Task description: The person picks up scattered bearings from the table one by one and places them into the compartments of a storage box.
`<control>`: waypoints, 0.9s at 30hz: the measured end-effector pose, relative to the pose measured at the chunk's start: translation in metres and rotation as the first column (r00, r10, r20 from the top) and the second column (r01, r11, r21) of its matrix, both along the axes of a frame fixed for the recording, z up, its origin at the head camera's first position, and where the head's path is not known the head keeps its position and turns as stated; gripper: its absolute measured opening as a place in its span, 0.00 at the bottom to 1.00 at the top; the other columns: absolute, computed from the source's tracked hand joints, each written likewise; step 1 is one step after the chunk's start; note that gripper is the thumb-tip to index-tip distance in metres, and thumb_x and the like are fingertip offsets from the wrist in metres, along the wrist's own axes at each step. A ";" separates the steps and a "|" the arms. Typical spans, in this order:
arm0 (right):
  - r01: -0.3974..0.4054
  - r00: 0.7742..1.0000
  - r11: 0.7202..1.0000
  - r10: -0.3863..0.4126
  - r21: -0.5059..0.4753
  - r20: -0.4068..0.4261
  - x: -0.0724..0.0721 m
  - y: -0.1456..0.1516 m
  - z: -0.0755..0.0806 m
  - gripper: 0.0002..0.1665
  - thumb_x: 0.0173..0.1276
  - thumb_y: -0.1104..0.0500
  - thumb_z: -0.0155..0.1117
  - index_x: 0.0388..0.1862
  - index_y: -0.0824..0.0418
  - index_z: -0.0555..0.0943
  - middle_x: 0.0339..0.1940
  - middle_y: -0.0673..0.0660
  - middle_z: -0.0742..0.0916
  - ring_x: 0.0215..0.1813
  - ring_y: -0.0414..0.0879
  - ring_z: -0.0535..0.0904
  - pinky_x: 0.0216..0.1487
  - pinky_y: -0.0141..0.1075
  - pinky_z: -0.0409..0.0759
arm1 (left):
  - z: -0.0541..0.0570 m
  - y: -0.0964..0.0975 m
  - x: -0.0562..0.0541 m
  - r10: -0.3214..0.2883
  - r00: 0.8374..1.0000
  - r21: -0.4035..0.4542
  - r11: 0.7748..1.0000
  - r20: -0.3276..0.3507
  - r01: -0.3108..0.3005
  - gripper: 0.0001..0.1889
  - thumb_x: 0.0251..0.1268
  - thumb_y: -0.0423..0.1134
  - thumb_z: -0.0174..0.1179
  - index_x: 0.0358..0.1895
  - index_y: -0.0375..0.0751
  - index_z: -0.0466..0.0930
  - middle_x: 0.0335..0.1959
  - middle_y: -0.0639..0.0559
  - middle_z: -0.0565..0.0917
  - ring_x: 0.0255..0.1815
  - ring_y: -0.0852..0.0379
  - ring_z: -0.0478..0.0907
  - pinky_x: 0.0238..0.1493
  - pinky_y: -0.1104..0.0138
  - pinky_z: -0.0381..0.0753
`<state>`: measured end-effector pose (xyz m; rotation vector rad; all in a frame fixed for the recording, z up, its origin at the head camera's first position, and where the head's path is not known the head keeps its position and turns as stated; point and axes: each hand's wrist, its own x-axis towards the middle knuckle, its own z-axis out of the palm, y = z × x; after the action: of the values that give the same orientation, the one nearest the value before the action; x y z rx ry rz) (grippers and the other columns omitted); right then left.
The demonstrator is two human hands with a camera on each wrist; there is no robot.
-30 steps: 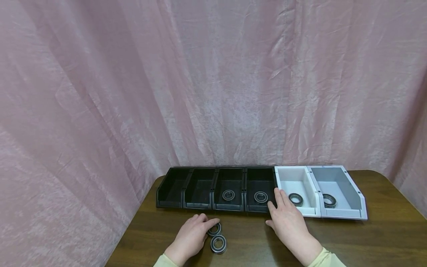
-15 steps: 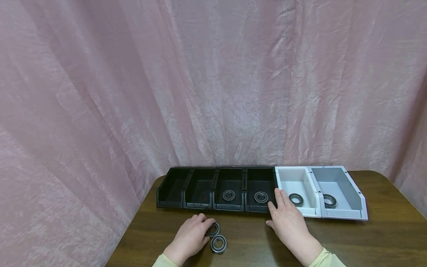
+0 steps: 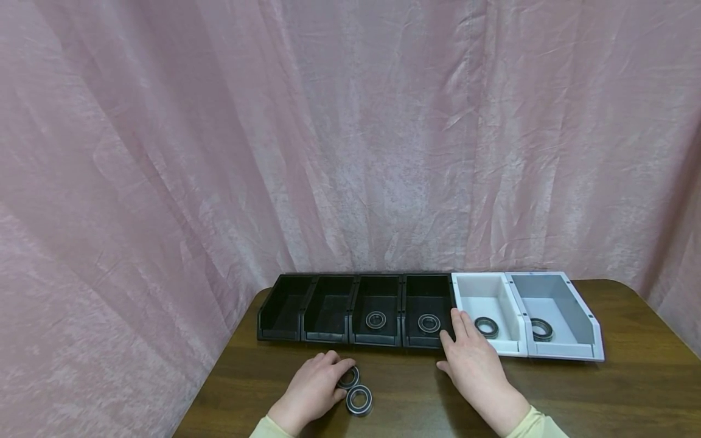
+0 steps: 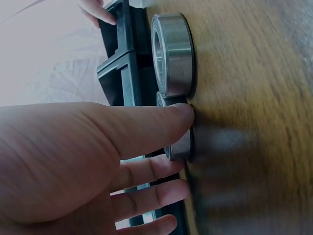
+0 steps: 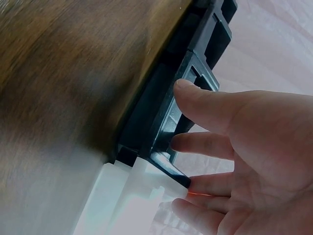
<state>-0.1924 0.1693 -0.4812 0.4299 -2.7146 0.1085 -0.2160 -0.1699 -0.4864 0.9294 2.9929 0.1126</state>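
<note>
My left hand [image 3: 313, 387] pinches a steel ball bearing [image 3: 357, 376] on the wooden table, thumb on one side and index finger on the other. A second ball bearing [image 3: 358, 413] lies flat right beside it, nearer me. In the left wrist view the thumb [image 4: 166, 122] covers part of the held bearing, while the other fingers are spread. My right hand [image 3: 474, 363] rests at the front of the bins, fingers extended over the wall between the black bin [image 3: 427, 292] and the white bin [image 3: 484, 291]. It holds nothing.
Black, white and grey bins stand in a row along the table's back. Single bearings lie in a black bin [image 3: 375, 289], the black bin beside it, the white bin and the grey bin [image 3: 564, 322]. A pink curtain [image 3: 372, 152] hangs behind the wooden table [image 3: 405, 395].
My left hand's bearing has shifted slightly left, and the index finger has drawn back from over its top to its edge. My right hand has stayed put.
</note>
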 end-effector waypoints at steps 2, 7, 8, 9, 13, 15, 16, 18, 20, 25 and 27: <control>0.000 1.000 1.000 0.000 0.003 -0.001 0.000 0.000 0.000 0.34 0.58 0.48 0.90 0.56 0.69 0.89 0.73 0.82 0.77 0.75 0.74 0.75 0.72 0.59 0.80 | 0.000 0.000 0.000 -0.006 1.000 0.002 1.000 -0.007 0.006 0.27 0.63 0.41 0.82 0.65 0.49 0.89 0.46 0.55 0.83 0.41 0.57 0.77 0.44 0.57 0.86; -0.001 1.000 1.000 0.001 0.007 -0.003 0.000 0.000 0.000 0.34 0.58 0.48 0.90 0.56 0.69 0.89 0.73 0.81 0.77 0.75 0.74 0.75 0.72 0.59 0.80 | 0.002 0.000 0.000 0.007 1.000 0.000 1.000 0.005 -0.007 0.26 0.62 0.43 0.83 0.63 0.47 0.89 0.45 0.54 0.84 0.40 0.57 0.76 0.45 0.57 0.86; -0.001 1.000 1.000 0.001 0.006 -0.003 0.000 0.000 0.000 0.35 0.58 0.48 0.90 0.56 0.69 0.89 0.73 0.81 0.77 0.75 0.74 0.75 0.72 0.59 0.80 | 0.002 0.000 0.000 0.012 1.000 -0.002 1.000 0.006 -0.012 0.26 0.62 0.43 0.83 0.63 0.47 0.89 0.45 0.54 0.84 0.40 0.57 0.76 0.45 0.57 0.86; -0.002 1.000 1.000 0.002 0.005 -0.005 0.000 0.000 0.000 0.35 0.58 0.48 0.90 0.56 0.69 0.89 0.73 0.81 0.77 0.75 0.74 0.75 0.72 0.59 0.80 | 0.002 0.001 0.000 0.015 1.000 -0.004 1.000 0.003 -0.015 0.25 0.62 0.44 0.83 0.62 0.47 0.89 0.45 0.54 0.84 0.40 0.57 0.77 0.45 0.57 0.86; -0.002 1.000 1.000 0.002 0.000 -0.011 0.000 0.000 -0.001 0.35 0.58 0.48 0.90 0.56 0.69 0.89 0.73 0.82 0.77 0.75 0.74 0.76 0.72 0.59 0.80 | 0.002 0.000 0.000 0.019 1.000 -0.006 1.000 -0.017 -0.019 0.24 0.61 0.45 0.83 0.59 0.46 0.89 0.42 0.54 0.83 0.40 0.56 0.77 0.43 0.57 0.85; -0.003 1.000 1.000 0.003 0.000 -0.013 0.000 0.000 -0.001 0.35 0.58 0.48 0.90 0.56 0.69 0.89 0.73 0.82 0.77 0.75 0.74 0.76 0.72 0.59 0.80 | 0.002 0.000 0.000 0.022 1.000 -0.004 1.000 -0.018 -0.022 0.24 0.61 0.45 0.83 0.59 0.45 0.89 0.41 0.55 0.82 0.39 0.56 0.77 0.42 0.57 0.85; -0.003 1.000 1.000 0.003 -0.001 -0.015 0.000 0.000 -0.001 0.35 0.57 0.48 0.90 0.56 0.69 0.89 0.73 0.82 0.77 0.75 0.74 0.76 0.72 0.59 0.80 | 0.002 0.000 0.000 0.025 1.000 -0.003 1.000 -0.016 -0.025 0.24 0.61 0.46 0.83 0.59 0.45 0.89 0.41 0.55 0.82 0.39 0.56 0.76 0.42 0.57 0.84; -0.002 1.000 1.000 0.002 -0.002 -0.018 0.000 0.000 -0.001 0.35 0.57 0.48 0.90 0.56 0.69 0.89 0.73 0.82 0.77 0.74 0.74 0.76 0.72 0.59 0.81 | 0.001 0.000 0.000 0.028 1.000 0.001 1.000 -0.014 -0.028 0.24 0.61 0.46 0.83 0.58 0.45 0.89 0.40 0.55 0.81 0.38 0.56 0.76 0.41 0.57 0.84; -0.002 1.000 1.000 0.002 -0.002 -0.020 0.000 0.000 -0.001 0.35 0.57 0.48 0.90 0.55 0.69 0.89 0.73 0.81 0.78 0.74 0.74 0.76 0.72 0.59 0.81 | 0.001 0.000 0.000 0.031 0.999 0.000 1.000 -0.011 -0.031 0.24 0.61 0.47 0.83 0.58 0.45 0.89 0.40 0.55 0.81 0.38 0.57 0.75 0.41 0.57 0.84; 0.000 1.000 1.000 0.000 0.002 -0.016 0.000 0.000 -0.001 0.34 0.58 0.48 0.90 0.55 0.69 0.89 0.73 0.81 0.78 0.74 0.74 0.76 0.71 0.59 0.81 | 0.001 0.000 0.000 0.038 0.999 -0.004 0.999 -0.009 -0.038 0.23 0.61 0.47 0.83 0.57 0.44 0.89 0.39 0.56 0.80 0.38 0.57 0.74 0.40 0.58 0.83; 0.002 1.000 1.000 -0.002 0.004 -0.014 0.000 0.000 -0.001 0.34 0.58 0.48 0.90 0.55 0.69 0.89 0.73 0.81 0.78 0.74 0.74 0.76 0.71 0.58 0.81 | 0.001 0.000 0.000 0.043 0.999 -0.006 0.999 -0.004 -0.043 0.23 0.62 0.47 0.83 0.57 0.44 0.89 0.39 0.56 0.80 0.38 0.57 0.74 0.40 0.58 0.83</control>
<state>-0.1927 0.1694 -0.4822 0.4281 -2.7020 0.0990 -0.2164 -0.1700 -0.4856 0.8657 3.0157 0.1022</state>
